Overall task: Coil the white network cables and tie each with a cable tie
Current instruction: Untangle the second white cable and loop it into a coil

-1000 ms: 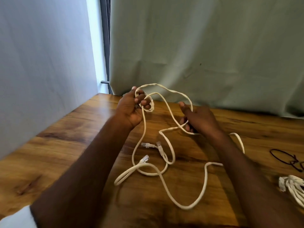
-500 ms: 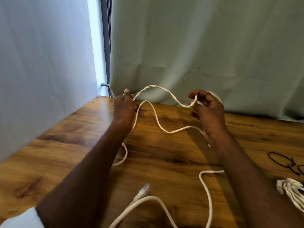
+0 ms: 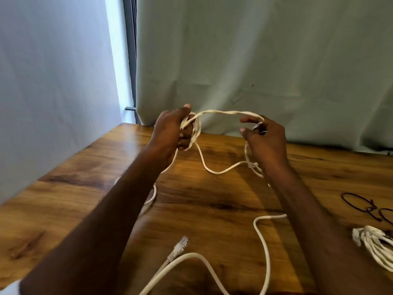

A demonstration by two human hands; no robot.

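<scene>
Spanning left-to-right above the tabletop point(image 3: 212, 199), the white network cable point(image 3: 223, 112) runs from coils gripped in the left hand point(image 3: 170, 130) to the right hand point(image 3: 263, 139), whose fingers point(image 3: 247, 119) curl round it, nearer the loose slack.

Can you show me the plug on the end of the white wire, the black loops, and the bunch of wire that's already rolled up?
plug point(image 3: 180, 245): head view, its clear tip.
black loops point(image 3: 359, 206): head view, left loop.
rolled-up bunch point(image 3: 374, 243): head view, its strands.
</scene>
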